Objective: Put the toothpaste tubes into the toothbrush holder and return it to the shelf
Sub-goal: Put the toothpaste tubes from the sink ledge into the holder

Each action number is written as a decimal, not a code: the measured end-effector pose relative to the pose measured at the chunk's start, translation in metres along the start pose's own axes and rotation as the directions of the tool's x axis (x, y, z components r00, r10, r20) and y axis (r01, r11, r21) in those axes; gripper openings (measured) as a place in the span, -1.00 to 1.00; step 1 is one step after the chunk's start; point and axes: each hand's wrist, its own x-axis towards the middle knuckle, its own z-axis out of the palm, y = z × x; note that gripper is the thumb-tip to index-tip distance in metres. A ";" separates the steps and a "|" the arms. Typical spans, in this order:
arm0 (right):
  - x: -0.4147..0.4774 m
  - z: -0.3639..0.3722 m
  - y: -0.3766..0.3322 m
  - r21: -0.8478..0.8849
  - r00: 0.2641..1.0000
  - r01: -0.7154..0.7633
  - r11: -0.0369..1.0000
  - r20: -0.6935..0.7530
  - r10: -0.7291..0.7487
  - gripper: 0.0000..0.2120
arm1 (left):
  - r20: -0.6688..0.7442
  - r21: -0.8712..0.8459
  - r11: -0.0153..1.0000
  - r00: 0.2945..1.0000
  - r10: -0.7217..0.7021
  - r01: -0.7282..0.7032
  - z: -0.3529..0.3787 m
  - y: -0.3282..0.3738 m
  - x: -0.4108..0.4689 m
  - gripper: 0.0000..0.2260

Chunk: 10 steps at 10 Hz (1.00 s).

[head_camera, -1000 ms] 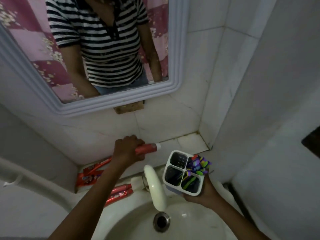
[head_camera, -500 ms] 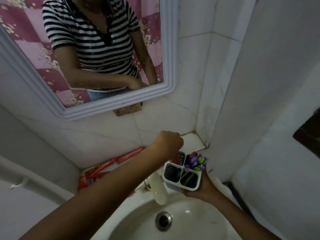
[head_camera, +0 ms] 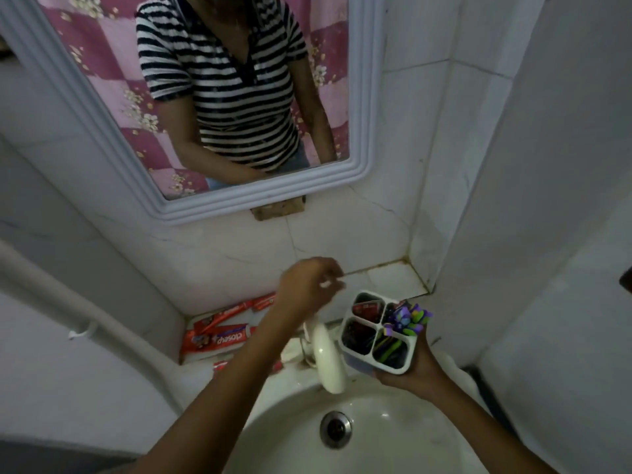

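My right hand [head_camera: 415, 372] grips a white four-compartment toothbrush holder [head_camera: 355, 361] from below, over the sink's back rim. A red toothpaste tube [head_camera: 367, 307] stands in its back-left compartment. Purple and green toothbrushes [head_camera: 407, 319] fill the right side. My left hand [head_camera: 307, 282] hovers just left of and above the holder, fingers loosely curled and holding nothing. More red toothpaste tubes [head_camera: 219, 338] lie on the tiled shelf at the left, one [head_camera: 220, 364] partly hidden under my left forearm.
A white tap [head_camera: 326, 357] juts over the basin [head_camera: 393, 446] between my arms, close to the holder. The bare tiled shelf corner [head_camera: 393, 278] lies behind the holder. A framed mirror [head_camera: 362, 172] hangs above. A white pipe [head_camera: 51, 285] runs along the left wall.
My left hand carried a red tube from the shelf to the holder, dropped it into the back-left compartment, and has drawn back to the left, empty. The holder stayed in my right hand.
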 end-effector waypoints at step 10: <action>0.016 -0.034 -0.011 -0.268 0.976 0.081 0.960 -0.175 -0.131 -0.15 | 0.510 0.405 0.831 0.848 0.142 -0.382 -0.083 0.031 -0.008 -0.54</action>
